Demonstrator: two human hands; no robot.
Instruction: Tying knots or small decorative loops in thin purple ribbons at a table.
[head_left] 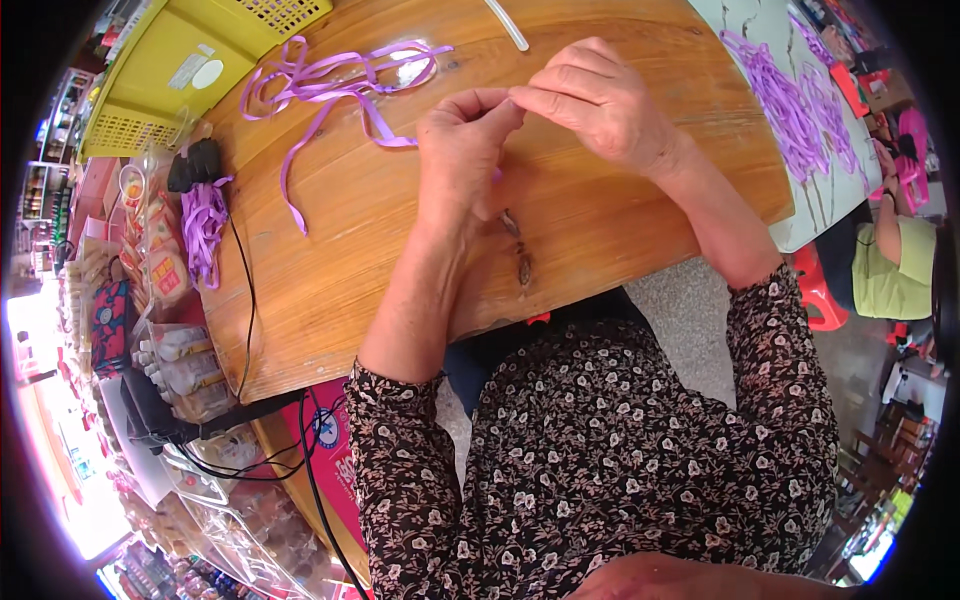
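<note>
Both my hands meet over the wooden table (600, 220), fingertips close together. My left hand (462, 150) is closed in a pinch on a flat purple ribbon (325, 93); a strand runs into this hand from a loose, looped pile at the far left of the table. A bit of purple shows at its thumb tip and another below its palm. My right hand (608, 105) touches the left fingertips with thumb and forefinger pressed together. What lies between its fingertips is too small and covered to make out.
A yellow plastic basket (215, 60) stands at the far left. Purple ribbon bundles hang at the left edge (203, 225) and lie on a white marbled table (790, 110) at right. A clear tube (507, 25) lies at the back. Black cables (252, 300) run along the left; another person (895, 255) is at right.
</note>
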